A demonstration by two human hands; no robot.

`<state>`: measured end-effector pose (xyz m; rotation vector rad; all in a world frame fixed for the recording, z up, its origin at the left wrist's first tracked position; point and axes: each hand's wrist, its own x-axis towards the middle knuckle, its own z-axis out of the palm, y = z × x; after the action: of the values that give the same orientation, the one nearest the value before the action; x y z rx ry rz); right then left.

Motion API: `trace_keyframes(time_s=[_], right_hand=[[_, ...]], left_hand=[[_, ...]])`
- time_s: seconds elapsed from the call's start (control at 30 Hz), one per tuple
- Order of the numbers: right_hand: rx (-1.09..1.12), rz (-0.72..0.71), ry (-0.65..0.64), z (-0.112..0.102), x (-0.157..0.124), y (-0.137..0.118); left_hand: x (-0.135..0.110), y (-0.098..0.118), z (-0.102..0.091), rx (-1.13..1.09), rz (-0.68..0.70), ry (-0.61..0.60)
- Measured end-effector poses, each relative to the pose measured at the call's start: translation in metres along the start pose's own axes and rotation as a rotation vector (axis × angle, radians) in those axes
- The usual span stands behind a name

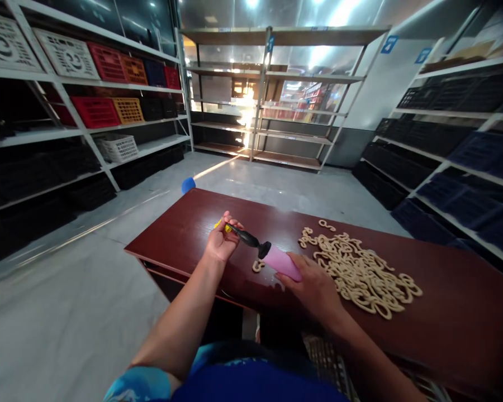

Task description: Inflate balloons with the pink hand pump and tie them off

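My right hand [312, 279] is wrapped around the pink barrel of a hand pump [281, 262], which lies aslant over the table. Its black tapered nozzle points up and left, toward my left hand [224, 239]. There, curled fingers hold a small yellow balloon [218, 223], mostly hidden by them, at the nozzle's tip. I cannot tell whether the nozzle is inside the balloon. Below the pump, a beige curved piece [257, 266] rests on the table. A heap of similar beige looped and S-shaped pieces [364, 273] spreads to the right of my right hand.
The dark red table [171, 223] stands before me. A blue round object [188, 185] shows just past its far left corner. Metal shelves [260, 84] line the back; side racks hold red crates [95, 111], white crates [117, 147] and dark bins [419, 137].
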<state>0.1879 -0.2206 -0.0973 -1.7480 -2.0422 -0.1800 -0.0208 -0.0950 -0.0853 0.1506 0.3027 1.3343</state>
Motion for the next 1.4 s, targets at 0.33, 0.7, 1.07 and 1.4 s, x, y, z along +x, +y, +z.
trace_keyframes(time_s=[0.33,0.7,1.07,1.4], right_hand=[[-0.093,-0.017,-0.005,0.005,0.004,-0.001],[-0.117,-0.041,-0.010,0.005,0.008,-0.004],[-0.152,-0.017,-0.028,0.006,0.013,-0.013],[-0.171,-0.090,-0.040,0.010,0.038,-0.008]], left_hand=[[0.001,0.003,-0.004,0.020,0.135,0.029],[0.005,-0.010,-0.010,0.227,0.344,0.131],[0.000,-0.026,-0.011,0.259,0.359,0.117],[0.016,-0.017,-0.019,0.134,0.002,0.051]])
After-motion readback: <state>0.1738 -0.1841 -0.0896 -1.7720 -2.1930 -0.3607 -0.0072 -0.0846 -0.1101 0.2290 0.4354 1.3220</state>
